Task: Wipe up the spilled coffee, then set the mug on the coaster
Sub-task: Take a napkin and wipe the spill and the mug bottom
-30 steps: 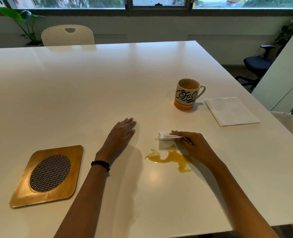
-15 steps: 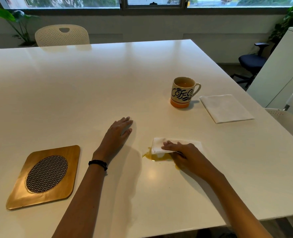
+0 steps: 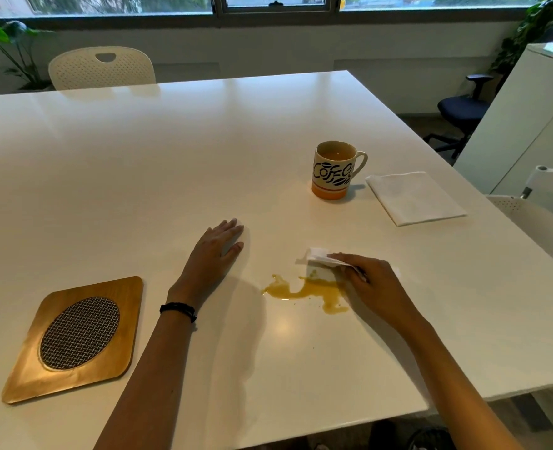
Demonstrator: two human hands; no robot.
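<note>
A large white table (image 3: 203,151) fills the view, its glossy top catching window light. Taking the mug (image 3: 333,170) as the landmark: far to its left and behind, a green plant (image 3: 5,43) stands by the wall, and a cream perforated chair (image 3: 101,69) is pushed up to the table's far edge. A long window (image 3: 275,3) runs along the back wall. To the mug's right and behind, a dark office chair (image 3: 463,110) sits on the floor beside a white cabinet (image 3: 528,125).

The wooden coaster (image 3: 74,339), with an oval woven inset, lies flat well to the left of the mug and nearer the person. The left hand (image 3: 213,254), a dark band (image 3: 177,310) at its wrist, rests palm down on the bare table left of and nearer than the mug, fingers extended and close together, holding nothing. The spilled coffee (image 3: 304,292) is a yellow-brown puddle directly in front of the mug, well apart from it. The right hand (image 3: 371,280) pinches a crumpled white tissue (image 3: 317,258), fingers closed round it, at the puddle's far right edge; the tissue's lower part meets the liquid. The mug stands upright on the table, handle to the right, coffee inside. Just beside it on the right lies a folded white napkin (image 3: 414,198).
</note>
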